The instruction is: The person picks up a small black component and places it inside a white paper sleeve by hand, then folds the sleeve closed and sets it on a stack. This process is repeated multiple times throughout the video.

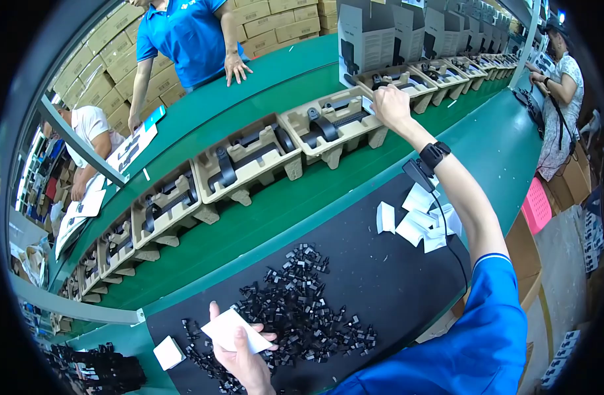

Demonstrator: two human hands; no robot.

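Note:
My left hand (245, 366) holds a small stack of folded white paper (231, 328), its thumb lying on top, above a heap of small black plastic parts (302, 296). My right hand (392, 105) reaches across to the far right end of a brown moulded-pulp tray (295, 150). Its fingers are closed at the tray's rim. A pale sliver shows beside them, but what they hold is hidden. In that tray lie a black curved band and a long black ribbed piece (351, 120). The neighbouring pulp tray (213, 197) carries similar black parts.
More trays (167, 227) line the green conveyor (269, 214), with tall grey printed boxes (374, 46) behind the right ones. Folded papers (417, 220) and a black adapter with its cable (419, 174) lie on the black mat (361, 263). Co-workers stand across the line and at right.

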